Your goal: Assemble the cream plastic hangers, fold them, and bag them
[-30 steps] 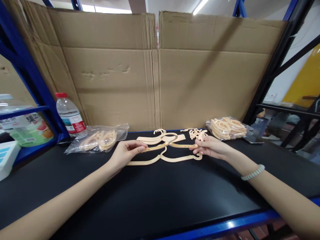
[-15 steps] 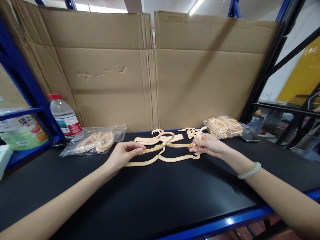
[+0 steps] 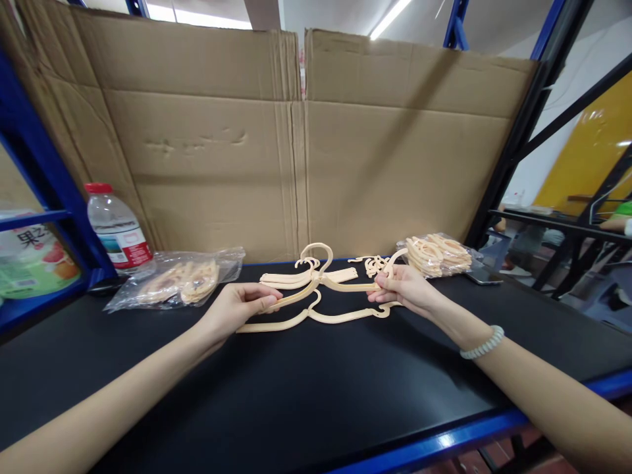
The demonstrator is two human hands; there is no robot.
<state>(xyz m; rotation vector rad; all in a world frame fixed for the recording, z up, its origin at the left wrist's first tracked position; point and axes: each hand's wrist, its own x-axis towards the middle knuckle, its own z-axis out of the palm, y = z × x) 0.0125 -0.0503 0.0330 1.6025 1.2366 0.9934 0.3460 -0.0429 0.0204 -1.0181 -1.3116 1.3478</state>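
A cream plastic clothes hanger (image 3: 340, 286) is held above the black tabletop, its hook upward. My left hand (image 3: 234, 309) pinches the end of its left arm, and my right hand (image 3: 407, 288) grips the right end, where a small curved piece sticks up past the fingers. Below and behind it, a second cream hanger (image 3: 340, 318) lies on the table, with a hooked piece at its right end. Farther back rest folded hangers (image 3: 286, 280) in a stack. Small cream hook pieces (image 3: 375, 265) lie in a pile behind my right hand.
A clear bag of cream parts (image 3: 182, 283) lies at the left beside a red-capped water bottle (image 3: 118, 230). Another bag of parts (image 3: 437, 253) sits at the back right, near a phone (image 3: 484, 275). Cardboard panels (image 3: 222, 151) stand along the back, and a blue edge (image 3: 424, 447) runs along the front.
The held hanger's hook has swung up from leaning toward me to standing more upright. Both hands keep their grip. The whole view has shifted slightly.
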